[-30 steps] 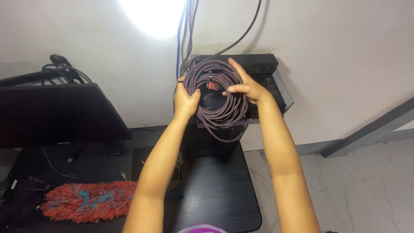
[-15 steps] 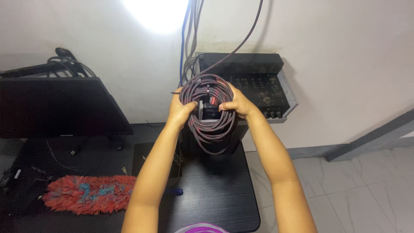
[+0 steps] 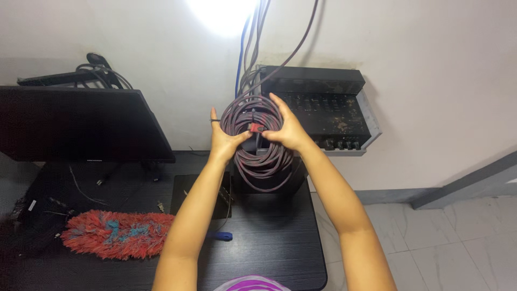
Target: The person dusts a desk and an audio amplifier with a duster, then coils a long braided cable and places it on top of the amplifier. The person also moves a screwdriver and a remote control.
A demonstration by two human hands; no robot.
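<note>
- Behind the black desk (image 3: 269, 242) rises a pale wall, with a dark monitor (image 3: 81, 124) at the left and a black equipment box (image 3: 323, 108) on a wall shelf, cables running up from it.
- Both arms reach out over the desk; the left hand (image 3: 226, 141) and the right hand (image 3: 288, 132) are each closed on opposite sides of a coiled cable (image 3: 258, 145), a dark maroon bundle held upright in the air in front of the box.
- Compared with a second ago, the coil sits lower and closer to the body, and the hands have drawn nearer together, squeezing the loops into a narrower oval.
- The right hand's thumb and fingers now pinch near a small red connector (image 3: 254, 127) at the coil's upper middle, where before they spread open across the loops.
- That reads as the loops being gathered and steadied, though one strand leads up the wall.
- An orange duster (image 3: 116, 240) lies on the desk at the left, well apart from the hands.
</note>
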